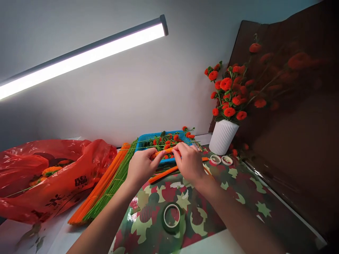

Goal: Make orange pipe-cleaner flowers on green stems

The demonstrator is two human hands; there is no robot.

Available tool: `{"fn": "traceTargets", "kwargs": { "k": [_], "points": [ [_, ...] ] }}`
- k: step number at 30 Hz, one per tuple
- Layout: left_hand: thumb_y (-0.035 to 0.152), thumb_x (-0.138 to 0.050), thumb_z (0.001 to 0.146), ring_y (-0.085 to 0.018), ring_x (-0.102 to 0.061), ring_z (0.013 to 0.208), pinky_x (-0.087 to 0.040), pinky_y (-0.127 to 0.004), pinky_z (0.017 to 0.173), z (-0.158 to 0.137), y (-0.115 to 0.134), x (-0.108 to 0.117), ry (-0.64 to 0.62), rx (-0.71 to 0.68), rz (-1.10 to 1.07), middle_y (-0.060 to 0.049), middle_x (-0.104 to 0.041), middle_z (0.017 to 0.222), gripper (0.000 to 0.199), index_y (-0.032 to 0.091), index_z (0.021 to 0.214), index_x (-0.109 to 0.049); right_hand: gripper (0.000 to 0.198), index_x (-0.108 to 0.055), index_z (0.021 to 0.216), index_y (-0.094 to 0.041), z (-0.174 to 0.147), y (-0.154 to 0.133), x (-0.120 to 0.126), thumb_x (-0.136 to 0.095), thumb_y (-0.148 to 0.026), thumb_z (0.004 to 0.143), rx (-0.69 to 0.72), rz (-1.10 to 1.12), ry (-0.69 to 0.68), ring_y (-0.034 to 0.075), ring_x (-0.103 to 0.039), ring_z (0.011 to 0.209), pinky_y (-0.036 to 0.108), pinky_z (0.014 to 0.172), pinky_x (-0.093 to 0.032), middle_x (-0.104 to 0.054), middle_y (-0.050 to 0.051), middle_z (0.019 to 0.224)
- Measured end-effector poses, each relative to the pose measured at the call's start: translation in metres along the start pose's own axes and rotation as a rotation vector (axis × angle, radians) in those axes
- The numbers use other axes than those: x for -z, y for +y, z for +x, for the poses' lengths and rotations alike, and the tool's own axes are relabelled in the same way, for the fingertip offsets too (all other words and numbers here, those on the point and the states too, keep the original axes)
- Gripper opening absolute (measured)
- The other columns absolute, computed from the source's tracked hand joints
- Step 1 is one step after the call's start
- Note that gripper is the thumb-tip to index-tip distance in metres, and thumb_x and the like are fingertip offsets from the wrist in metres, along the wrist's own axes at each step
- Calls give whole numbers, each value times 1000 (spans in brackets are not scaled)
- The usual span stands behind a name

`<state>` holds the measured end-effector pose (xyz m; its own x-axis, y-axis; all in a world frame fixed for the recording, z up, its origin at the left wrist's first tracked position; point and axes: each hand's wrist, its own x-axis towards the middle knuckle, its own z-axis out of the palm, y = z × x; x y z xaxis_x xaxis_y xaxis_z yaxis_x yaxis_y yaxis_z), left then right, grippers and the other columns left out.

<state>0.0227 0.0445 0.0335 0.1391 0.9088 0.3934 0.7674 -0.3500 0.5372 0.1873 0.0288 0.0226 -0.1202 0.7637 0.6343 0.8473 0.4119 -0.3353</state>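
Both my hands pinch an orange fuzzy pipe-cleaner piece (168, 150), raised in front of a blue basket (144, 137). My left hand (143, 164) grips its left end between thumb and fingers. At its other end, my right hand (190, 163) closes thumb and fingertips on it. Inside the basket lie orange flowers and green stems, partly hidden behind my hands. Below my hands, a few orange pipe cleaners (165, 174) rest on the patterned mat (164, 194). Nearer to me is a roll of green tape (171, 231).
Left of the basket lie bundles of orange pipe cleaners (92, 197) and green pipe cleaners (113, 190), beside a red plastic bag (60, 190). A white ribbed vase (224, 137) of orange flowers stands at right, near two white rings (227, 160). A lamp (106, 47) hangs above.
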Motion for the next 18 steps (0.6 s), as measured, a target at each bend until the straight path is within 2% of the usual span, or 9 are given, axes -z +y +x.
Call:
{"fn": "traceTargets", "kwargs": {
  "k": [3, 6, 8, 11, 14, 16, 18],
  "points": [
    [52, -52, 82, -9, -23, 49, -19, -24, 47, 0, -1, -6, 28, 62, -258, 5, -24, 50, 49, 20, 51, -32, 17, -62, 83, -18, -2, 2, -7, -48, -19, 93, 42, 270, 214, 18, -64, 77, 29, 71, -42, -70, 6, 81],
    [54, -53, 81, -9, -19, 49, -16, -24, 45, 0, 0, -9, -23, 128, -487, 6, -23, 52, 49, 20, 52, -32, 16, -67, 86, -18, 0, 5, -3, -53, -24, 91, 47, 522, 256, 16, -62, 72, 28, 68, -45, -69, 4, 77],
    [55, -51, 81, -8, -17, 49, -15, -24, 44, 0, 1, -8, -50, 153, -618, 7, -20, 53, 48, 21, 54, -30, 16, -70, 82, -18, 3, 10, 0, -59, -28, 87, -16, 707, 163, 15, -59, 65, 27, 63, -45, -67, 3, 71],
    [55, -50, 82, -8, -17, 49, -15, -24, 44, 2, -4, -5, -132, 70, -690, 7, -21, 54, 47, 21, 54, -32, 30, -67, 65, -17, 10, 25, 4, -67, -44, 78, -130, 948, -175, 12, -51, 53, 25, 50, -39, -59, 0, 58],
    [50, -53, 81, -9, -21, 49, -16, -24, 45, 6, -13, 3, -330, -123, -545, 6, -26, 52, 45, 19, 52, -40, 40, -64, 59, -15, 16, 43, 7, -69, -52, 73, -120, 902, -435, 9, -41, 49, 23, 46, -30, -52, -2, 54],
    [49, -54, 81, -8, -20, 48, -15, -24, 44, 9, -18, 10, -419, -172, -381, 6, -24, 52, 45, 19, 51, -38, 39, -61, 53, -15, 19, 50, 10, -73, -47, 72, -92, 723, -387, 8, -39, 48, 24, 47, -27, -49, -3, 51],
    [48, -56, 80, -9, -19, 47, -14, -25, 45, 10, -21, 17, -385, -216, -163, 6, -23, 49, 46, 19, 50, -35, 34, -60, 52, -16, 18, 51, 11, -75, -39, 73, -14, 506, -263, 9, -41, 51, 25, 51, -28, -53, -3, 52]
  ]
}}
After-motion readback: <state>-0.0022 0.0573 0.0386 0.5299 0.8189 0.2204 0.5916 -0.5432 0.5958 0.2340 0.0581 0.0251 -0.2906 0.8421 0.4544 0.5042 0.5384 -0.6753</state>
